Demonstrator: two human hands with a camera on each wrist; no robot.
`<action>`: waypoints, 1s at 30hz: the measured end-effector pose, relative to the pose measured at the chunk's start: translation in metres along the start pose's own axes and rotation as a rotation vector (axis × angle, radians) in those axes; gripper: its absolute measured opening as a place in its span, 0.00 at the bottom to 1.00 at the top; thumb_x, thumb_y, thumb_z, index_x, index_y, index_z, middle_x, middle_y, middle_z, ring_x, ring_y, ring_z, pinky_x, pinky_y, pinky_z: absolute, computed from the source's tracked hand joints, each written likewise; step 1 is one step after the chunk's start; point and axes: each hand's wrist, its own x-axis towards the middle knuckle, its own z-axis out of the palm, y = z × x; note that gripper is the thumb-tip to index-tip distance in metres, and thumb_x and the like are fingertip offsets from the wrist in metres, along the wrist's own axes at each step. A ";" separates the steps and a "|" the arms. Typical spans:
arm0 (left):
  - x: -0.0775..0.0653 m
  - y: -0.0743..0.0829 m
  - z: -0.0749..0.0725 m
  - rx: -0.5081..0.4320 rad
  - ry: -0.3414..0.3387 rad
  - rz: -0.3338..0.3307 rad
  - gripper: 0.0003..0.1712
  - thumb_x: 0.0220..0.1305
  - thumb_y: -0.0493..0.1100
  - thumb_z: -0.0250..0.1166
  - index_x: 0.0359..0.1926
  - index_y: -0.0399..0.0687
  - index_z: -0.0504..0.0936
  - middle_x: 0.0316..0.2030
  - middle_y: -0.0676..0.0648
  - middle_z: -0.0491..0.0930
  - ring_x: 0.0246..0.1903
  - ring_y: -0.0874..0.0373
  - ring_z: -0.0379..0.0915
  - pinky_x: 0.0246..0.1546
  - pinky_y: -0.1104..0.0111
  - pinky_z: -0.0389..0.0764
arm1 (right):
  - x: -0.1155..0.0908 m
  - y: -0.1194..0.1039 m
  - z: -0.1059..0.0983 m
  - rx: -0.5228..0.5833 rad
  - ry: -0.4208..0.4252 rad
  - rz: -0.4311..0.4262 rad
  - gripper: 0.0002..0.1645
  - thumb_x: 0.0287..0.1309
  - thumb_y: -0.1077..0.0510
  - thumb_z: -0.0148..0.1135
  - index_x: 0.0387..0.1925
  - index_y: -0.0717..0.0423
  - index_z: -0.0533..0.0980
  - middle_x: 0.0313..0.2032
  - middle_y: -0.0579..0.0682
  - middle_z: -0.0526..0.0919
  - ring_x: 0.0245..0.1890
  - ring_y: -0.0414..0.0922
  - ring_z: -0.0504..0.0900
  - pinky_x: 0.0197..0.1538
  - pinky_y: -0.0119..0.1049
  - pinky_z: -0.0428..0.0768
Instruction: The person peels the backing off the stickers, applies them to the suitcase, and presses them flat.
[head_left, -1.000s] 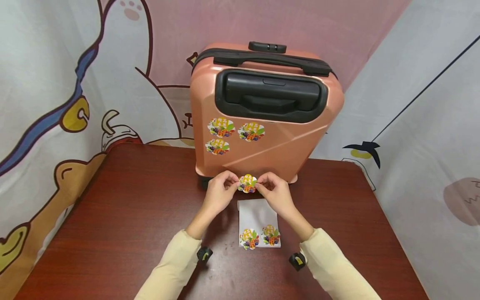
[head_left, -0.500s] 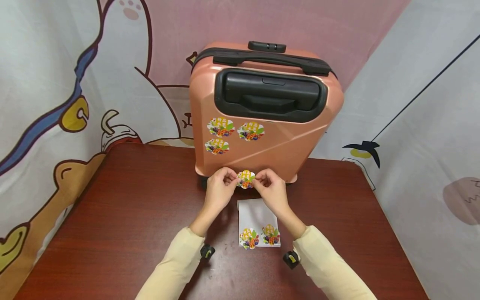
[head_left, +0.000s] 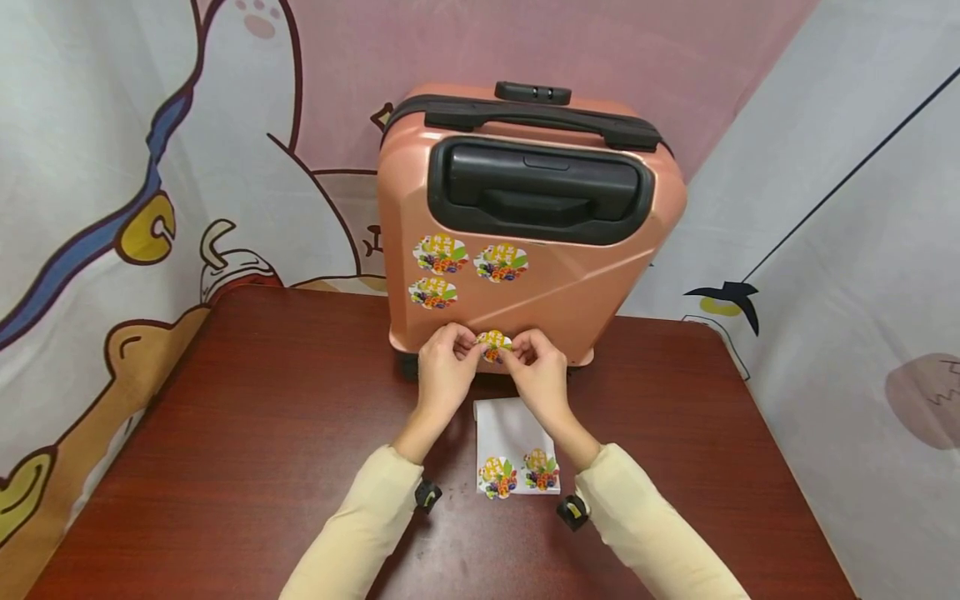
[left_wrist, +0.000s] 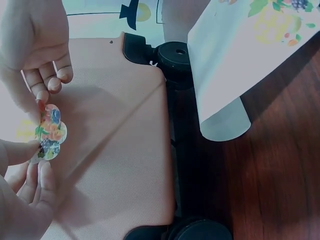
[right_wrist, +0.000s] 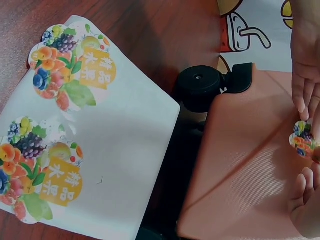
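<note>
Between both hands is a fruit-print sticker (head_left: 493, 343) with a scalloped edge, in front of the lower face of a pink hard-shell suitcase (head_left: 540, 308). My left hand (head_left: 444, 367) pinches its left edge with thumb and forefinger. The right hand (head_left: 542, 373) pinches the opposite edge the same way. In the left wrist view the sticker (left_wrist: 50, 132) overlaps the suitcase shell, fingertips at both ends. Three matching stickers, one of them a round sticker (head_left: 501, 262), are on the suitcase's upper left face.
A white backing sheet (head_left: 510, 425) with two more stickers lies on the dark red wooden table (head_left: 262, 450), below the hands; one end curls up. The suitcase stands at the table's back, its black wheel (right_wrist: 200, 82) near the sheet. A printed cloth (head_left: 600, 42) hangs behind.
Both hands have carried the sticker up from the suitcase's bottom edge onto its lower face, and have drawn slightly closer together. The sheet and the suitcase stay in place.
</note>
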 end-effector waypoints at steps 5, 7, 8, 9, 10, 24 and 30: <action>0.000 0.000 0.004 0.028 0.048 0.014 0.10 0.46 0.36 0.72 0.25 0.39 0.76 0.23 0.46 0.76 0.22 0.57 0.75 0.23 0.71 0.76 | 0.001 -0.003 0.004 -0.039 0.048 -0.002 0.10 0.42 0.68 0.68 0.21 0.62 0.72 0.17 0.52 0.75 0.18 0.42 0.71 0.21 0.26 0.68; 0.000 0.000 0.006 0.037 0.064 0.017 0.10 0.46 0.36 0.72 0.25 0.39 0.76 0.23 0.46 0.76 0.21 0.57 0.75 0.23 0.71 0.76 | 0.002 -0.004 0.006 -0.049 0.070 -0.009 0.11 0.42 0.68 0.68 0.21 0.62 0.71 0.17 0.52 0.74 0.18 0.42 0.71 0.21 0.27 0.68; 0.000 -0.001 0.006 0.042 0.073 0.018 0.11 0.46 0.36 0.72 0.25 0.39 0.76 0.23 0.46 0.76 0.21 0.57 0.75 0.23 0.70 0.76 | 0.003 -0.004 0.007 -0.052 0.079 -0.014 0.11 0.42 0.67 0.68 0.20 0.62 0.71 0.16 0.52 0.74 0.17 0.42 0.71 0.21 0.28 0.68; 0.000 -0.001 0.006 0.045 0.081 0.021 0.11 0.46 0.36 0.72 0.25 0.39 0.76 0.23 0.46 0.76 0.21 0.57 0.75 0.23 0.70 0.76 | 0.003 -0.005 0.008 -0.054 0.087 -0.018 0.11 0.42 0.67 0.68 0.20 0.62 0.71 0.16 0.52 0.74 0.17 0.42 0.71 0.21 0.29 0.68; 0.000 -0.001 0.007 0.051 0.089 0.027 0.11 0.46 0.36 0.72 0.25 0.39 0.76 0.23 0.46 0.76 0.21 0.57 0.75 0.23 0.70 0.76 | 0.003 -0.005 0.009 -0.061 0.095 -0.023 0.11 0.42 0.67 0.68 0.20 0.62 0.71 0.16 0.52 0.74 0.17 0.42 0.71 0.21 0.29 0.68; 0.002 0.002 0.010 0.137 0.137 0.063 0.12 0.47 0.39 0.72 0.25 0.40 0.76 0.22 0.47 0.75 0.21 0.57 0.74 0.24 0.67 0.75 | 0.006 -0.006 0.015 -0.127 0.163 -0.098 0.12 0.39 0.67 0.69 0.19 0.61 0.70 0.17 0.52 0.73 0.17 0.45 0.72 0.23 0.33 0.68; 0.002 0.003 0.011 0.175 0.130 0.065 0.12 0.48 0.40 0.72 0.24 0.41 0.75 0.21 0.48 0.74 0.20 0.58 0.73 0.23 0.66 0.74 | 0.007 -0.006 0.016 -0.134 0.175 -0.084 0.13 0.38 0.67 0.69 0.19 0.61 0.70 0.17 0.52 0.73 0.17 0.45 0.72 0.23 0.36 0.70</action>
